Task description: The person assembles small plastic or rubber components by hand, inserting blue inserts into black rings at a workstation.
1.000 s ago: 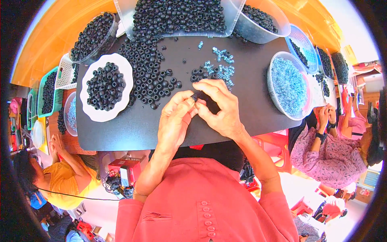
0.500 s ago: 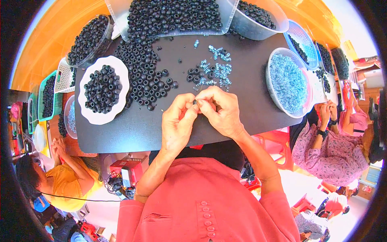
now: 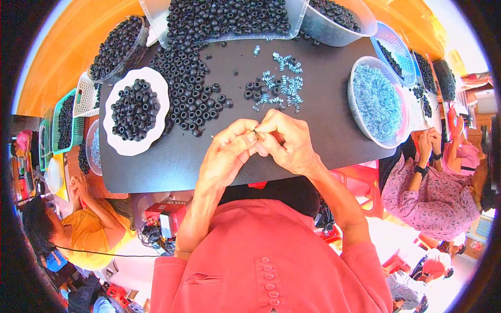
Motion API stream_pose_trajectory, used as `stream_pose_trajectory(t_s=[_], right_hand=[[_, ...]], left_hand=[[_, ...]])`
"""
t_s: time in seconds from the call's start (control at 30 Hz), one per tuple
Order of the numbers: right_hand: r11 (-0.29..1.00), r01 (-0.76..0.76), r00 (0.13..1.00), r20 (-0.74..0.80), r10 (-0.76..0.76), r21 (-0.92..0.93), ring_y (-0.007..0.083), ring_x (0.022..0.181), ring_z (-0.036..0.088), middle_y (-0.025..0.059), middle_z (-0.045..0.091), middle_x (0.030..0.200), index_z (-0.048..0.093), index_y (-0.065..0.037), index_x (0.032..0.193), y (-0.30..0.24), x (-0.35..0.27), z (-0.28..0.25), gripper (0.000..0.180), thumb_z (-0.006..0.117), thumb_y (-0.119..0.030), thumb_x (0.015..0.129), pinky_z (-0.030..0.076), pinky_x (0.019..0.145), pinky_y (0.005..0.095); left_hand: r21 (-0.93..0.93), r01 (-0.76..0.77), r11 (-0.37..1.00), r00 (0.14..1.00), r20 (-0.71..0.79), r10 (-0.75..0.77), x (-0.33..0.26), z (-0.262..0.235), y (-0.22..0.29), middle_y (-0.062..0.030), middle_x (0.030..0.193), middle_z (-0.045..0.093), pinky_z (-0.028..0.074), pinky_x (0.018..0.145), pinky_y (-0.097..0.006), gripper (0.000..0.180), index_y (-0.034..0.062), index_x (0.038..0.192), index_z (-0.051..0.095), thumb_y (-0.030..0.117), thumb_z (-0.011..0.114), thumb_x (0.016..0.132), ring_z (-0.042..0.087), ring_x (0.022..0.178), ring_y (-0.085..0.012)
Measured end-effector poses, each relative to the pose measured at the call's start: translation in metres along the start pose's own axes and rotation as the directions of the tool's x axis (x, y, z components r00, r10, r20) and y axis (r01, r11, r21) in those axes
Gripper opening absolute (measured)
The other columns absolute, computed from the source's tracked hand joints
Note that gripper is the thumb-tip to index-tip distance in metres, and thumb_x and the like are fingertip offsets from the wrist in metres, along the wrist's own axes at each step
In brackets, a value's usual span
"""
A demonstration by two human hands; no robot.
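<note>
Over the near part of the dark table (image 3: 172, 167), my left hand (image 3: 225, 156) and my right hand (image 3: 292, 145) meet at the fingertips. Both are closed in a pinch around a tiny dark piece, mostly hidden by the thumbs, whose kind I cannot make out. Just beyond my fingers lie small light-blue coiled springs (image 3: 290, 86), with a few black ring-shaped parts (image 3: 252, 95) beside them. Farther left spreads a heap of black ring-shaped parts (image 3: 183, 88). A white scalloped plate (image 3: 116, 136) holds more of the same.
A clear bin (image 3: 235, 37) of black parts stands at the far edge, with a round tub (image 3: 326, 32) beside it. At right, a clear bowl (image 3: 357, 112) holds blue springs. People sit on both sides, one in yellow (image 3: 99, 229), one in patterned pink (image 3: 428, 203).
The view has shifted slightly. My hands stay together, the left thumb and fingers a little re-angled around the tiny piece. The heaps on the table look the same.
</note>
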State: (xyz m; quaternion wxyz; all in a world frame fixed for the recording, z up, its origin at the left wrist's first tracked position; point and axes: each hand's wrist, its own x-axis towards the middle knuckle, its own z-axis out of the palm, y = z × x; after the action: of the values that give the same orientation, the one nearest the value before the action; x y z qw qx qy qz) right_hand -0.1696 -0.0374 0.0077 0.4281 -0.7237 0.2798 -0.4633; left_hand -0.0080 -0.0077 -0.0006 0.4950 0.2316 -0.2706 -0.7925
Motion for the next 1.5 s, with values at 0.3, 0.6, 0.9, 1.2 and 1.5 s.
stream_pose_trajectory(t_s=[0.3,0.6,0.9,1.2,1.5], right_hand=[[0.993,-0.100,0.981,-0.159,0.109,0.068,0.0107,0.060,0.056,0.0033,0.053,0.072,0.055,0.000,0.095,-0.005,0.004,0.001,0.006,0.053,-0.004,0.092,0.046,0.054,0.0254],[0.947,0.014,0.991,-0.119,-0.055,-0.320,0.0305,0.094,0.056,0.0126,0.057,0.102,0.055,-0.004,0.115,-0.008,0.009,0.007,0.047,0.066,-0.001,0.070,0.047,0.081,0.0377],[0.826,0.078,0.986,-0.078,-0.145,-0.558,0.0302,0.087,0.054,0.0126,0.057,0.099,0.055,-0.001,0.112,0.000,0.004,0.010,0.045,0.069,-0.006,0.070,0.044,0.076,0.0391],[0.842,0.131,0.972,-0.100,-0.213,-0.524,0.0308,0.085,0.055,0.0144,0.058,0.096,0.055,0.001,0.108,0.003,0.003,0.012,0.040,0.068,-0.003,0.071,0.045,0.075,0.0397],[0.941,0.046,0.985,-0.140,-0.097,-0.334,0.0219,0.080,0.060,0.0109,0.062,0.097,0.062,-0.003,0.105,0.002,0.004,0.009,0.037,0.070,0.003,0.069,0.051,0.063,0.0289]], left_hand=[[0.048,-0.091,0.995,0.995,-0.040,0.093,0.003,0.003,0.001,-0.0106,0.097,0.062,0.048,0.080,-0.032,0.020,-0.0024,0.108,0.056,0.010,0.049,0.094,0.059,0.084,-0.0174],[0.046,-0.168,0.985,0.962,-0.209,0.174,0.004,0.008,0.001,-0.0080,0.093,0.063,0.050,0.080,-0.031,0.016,-0.0006,0.104,0.058,0.005,0.049,0.092,0.062,0.087,-0.0156],[0.054,-0.139,0.989,0.963,-0.226,0.148,0.006,0.010,-0.006,-0.0035,0.093,0.062,0.047,0.082,-0.028,0.012,0.0007,0.099,0.059,0.003,0.051,0.090,0.059,0.087,-0.0116],[-0.010,-0.091,0.996,0.984,-0.154,0.088,0.007,0.010,-0.002,-0.0018,0.090,0.060,0.046,0.079,-0.027,0.012,0.0008,0.100,0.058,0.005,0.052,0.090,0.056,0.085,-0.0106],[-0.168,-0.006,0.986,0.973,-0.229,-0.033,0.008,0.009,-0.005,-0.0015,0.089,0.059,0.047,0.080,-0.027,0.016,-0.0007,0.103,0.057,0.008,0.053,0.090,0.057,0.086,-0.0113]])
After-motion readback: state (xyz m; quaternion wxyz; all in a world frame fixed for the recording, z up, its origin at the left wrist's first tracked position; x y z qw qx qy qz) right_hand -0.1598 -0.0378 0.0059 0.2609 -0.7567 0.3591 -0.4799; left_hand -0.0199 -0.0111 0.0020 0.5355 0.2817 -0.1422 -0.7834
